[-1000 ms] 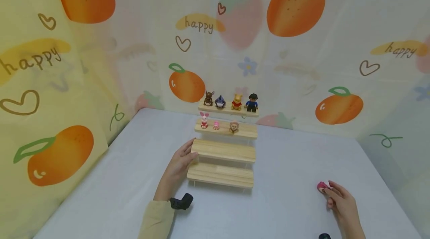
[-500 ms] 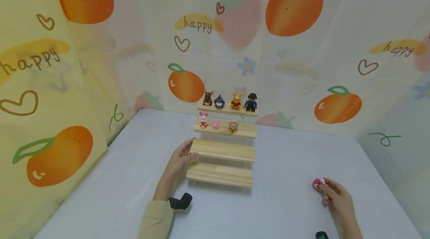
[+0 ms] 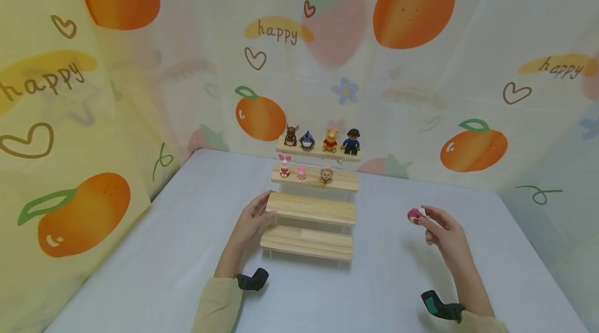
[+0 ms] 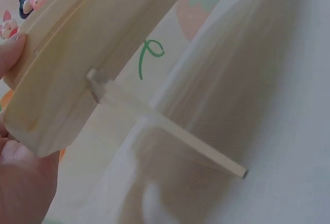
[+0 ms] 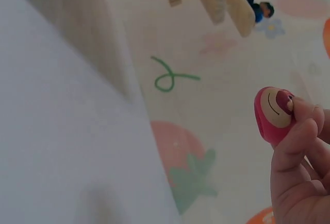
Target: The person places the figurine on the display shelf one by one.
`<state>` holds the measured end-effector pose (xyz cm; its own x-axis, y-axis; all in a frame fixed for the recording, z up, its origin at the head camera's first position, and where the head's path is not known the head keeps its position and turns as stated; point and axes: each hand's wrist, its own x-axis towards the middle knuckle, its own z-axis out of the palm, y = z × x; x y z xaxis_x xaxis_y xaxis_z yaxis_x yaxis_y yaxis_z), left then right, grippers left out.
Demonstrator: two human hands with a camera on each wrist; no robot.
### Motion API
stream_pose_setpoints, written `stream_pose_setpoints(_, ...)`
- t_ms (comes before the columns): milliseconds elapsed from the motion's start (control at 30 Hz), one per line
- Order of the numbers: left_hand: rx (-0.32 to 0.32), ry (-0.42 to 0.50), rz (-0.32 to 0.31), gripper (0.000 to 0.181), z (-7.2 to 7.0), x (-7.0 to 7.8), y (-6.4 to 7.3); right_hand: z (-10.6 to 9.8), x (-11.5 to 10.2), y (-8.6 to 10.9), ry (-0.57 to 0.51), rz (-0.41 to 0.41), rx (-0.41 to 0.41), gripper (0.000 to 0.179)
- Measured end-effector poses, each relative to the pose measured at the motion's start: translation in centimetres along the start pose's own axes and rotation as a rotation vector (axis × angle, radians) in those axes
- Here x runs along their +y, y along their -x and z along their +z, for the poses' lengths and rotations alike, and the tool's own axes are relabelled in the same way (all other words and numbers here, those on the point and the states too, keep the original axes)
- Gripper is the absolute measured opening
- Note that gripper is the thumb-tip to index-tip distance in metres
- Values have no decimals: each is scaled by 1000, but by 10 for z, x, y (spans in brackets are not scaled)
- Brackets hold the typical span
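Note:
A four-tier wooden display stand [image 3: 312,208] stands in the middle of the table. My left hand [image 3: 250,222] grips the left end of its second tier from the bottom. In the left wrist view the thumb lies on top of a board [image 4: 51,105], and a thin leg slants out beneath. Out to the right, my right hand [image 3: 446,231] pinches a small pink bear-head figure [image 3: 414,216] above the table. The right wrist view shows the pale muzzle and dark nose of that bear-head figure [image 5: 274,115] between thumb and fingers.
The top tier bears a brown kangaroo figure [image 3: 290,137], a blue donkey [image 3: 307,140], a yellow bear [image 3: 329,141] and a dark-capped figure [image 3: 351,142]. Below stand a piglet [image 3: 284,167], a small pink figure [image 3: 301,173] and a lion-like figure [image 3: 326,175]. A printed cloth [image 3: 398,88] hangs behind.
My right hand has lifted the pink bear-head figure and carried it forward and left, toward the stand. My left hand has kept its hold on the stand.

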<state>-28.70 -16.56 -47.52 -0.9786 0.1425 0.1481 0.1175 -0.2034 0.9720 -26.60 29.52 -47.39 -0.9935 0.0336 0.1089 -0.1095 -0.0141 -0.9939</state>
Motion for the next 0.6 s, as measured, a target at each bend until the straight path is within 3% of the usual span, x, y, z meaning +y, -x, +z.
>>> stream_pose_setpoints(133, 4, -4, -8, 61, 1, 1, 0, 52, -52, -3, 8, -26, -27, 28)
stream_pose_setpoints(233, 16, 4, 2, 59, -1, 2, 1, 89, -78, -10, -19, -30, -24, 19)
stream_pose_setpoints(400, 6, -29, 6, 60, 1, 1, 0, 123, -90, -28, -48, -10, -5, 24)
stream_pose_setpoints(600, 26, -65, 0, 62, 2, 2, 1, 145, -90, -44, -65, -7, -33, 34)
